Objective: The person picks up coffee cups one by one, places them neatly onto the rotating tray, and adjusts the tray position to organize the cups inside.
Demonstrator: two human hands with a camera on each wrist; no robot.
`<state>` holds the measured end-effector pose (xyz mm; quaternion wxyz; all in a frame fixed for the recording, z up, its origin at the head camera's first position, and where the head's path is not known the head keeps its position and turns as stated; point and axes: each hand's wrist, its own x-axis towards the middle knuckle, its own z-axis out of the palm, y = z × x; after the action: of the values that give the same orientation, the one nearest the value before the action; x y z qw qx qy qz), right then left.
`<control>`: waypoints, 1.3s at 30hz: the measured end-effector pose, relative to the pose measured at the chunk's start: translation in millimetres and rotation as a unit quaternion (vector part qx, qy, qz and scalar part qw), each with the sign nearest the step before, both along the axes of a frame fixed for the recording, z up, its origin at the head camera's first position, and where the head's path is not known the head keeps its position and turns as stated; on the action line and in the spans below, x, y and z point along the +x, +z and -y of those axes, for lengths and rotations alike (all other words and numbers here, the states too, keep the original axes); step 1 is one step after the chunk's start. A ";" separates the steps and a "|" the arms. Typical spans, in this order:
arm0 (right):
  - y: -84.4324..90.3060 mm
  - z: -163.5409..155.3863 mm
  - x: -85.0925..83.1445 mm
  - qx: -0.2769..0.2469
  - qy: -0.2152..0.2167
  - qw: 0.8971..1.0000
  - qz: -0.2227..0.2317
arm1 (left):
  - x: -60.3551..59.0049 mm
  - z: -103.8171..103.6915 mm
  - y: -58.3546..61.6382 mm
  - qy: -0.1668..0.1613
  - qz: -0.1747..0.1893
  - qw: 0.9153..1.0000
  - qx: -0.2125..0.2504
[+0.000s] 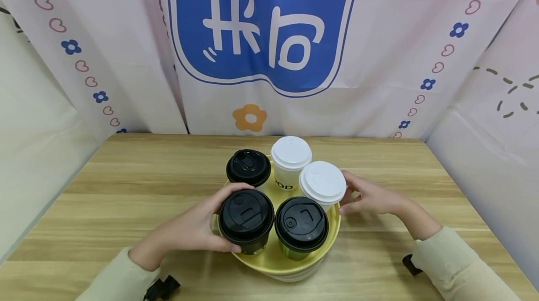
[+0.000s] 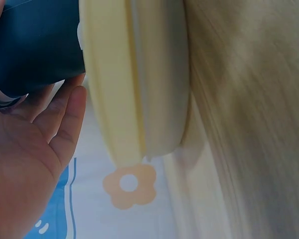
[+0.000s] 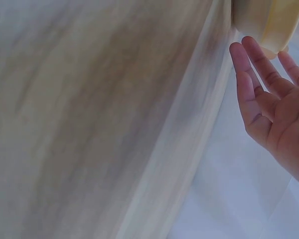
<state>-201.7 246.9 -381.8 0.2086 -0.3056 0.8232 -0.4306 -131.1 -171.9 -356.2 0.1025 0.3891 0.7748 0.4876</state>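
The left hand (image 1: 191,231) curls around the near-left black-lidded cup (image 1: 246,219) on the yellow tray (image 1: 275,260); the right hand (image 1: 370,195), fingers relaxed, touches the white-lidded cup (image 1: 323,182).

L hand (image 1: 191,231) grips black-lid cup (image 1: 246,220); R hand (image 1: 370,196) by tray (image 1: 269,259).

A wooden table (image 1: 126,188) carried a yellow tray (image 1: 273,259) near its front middle. The tray sat flat on the wood, five lidded cups standing in it. Small black objects (image 1: 162,288) lay at the table's front edge by the sleeves.
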 end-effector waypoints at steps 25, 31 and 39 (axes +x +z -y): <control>-4.1 -1.2 -0.5 0.004 -0.002 1.000 0.002 | -3.5 -2.5 -13.2 -0.010 0.022 1.000 0.015; -2.6 -1.8 -0.1 0.009 -0.002 1.000 -0.006 | -3.4 1.5 -12.5 -0.006 0.012 1.000 0.005; 16.4 -10.0 2.1 0.038 -0.030 0.997 -0.065 | 0.7 21.1 -4.6 0.039 0.016 0.999 -0.022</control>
<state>-199.6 256.9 -365.4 0.1533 -0.2999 0.8597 -0.3840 -130.4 -193.0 -360.8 0.1042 0.3479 0.7982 0.4806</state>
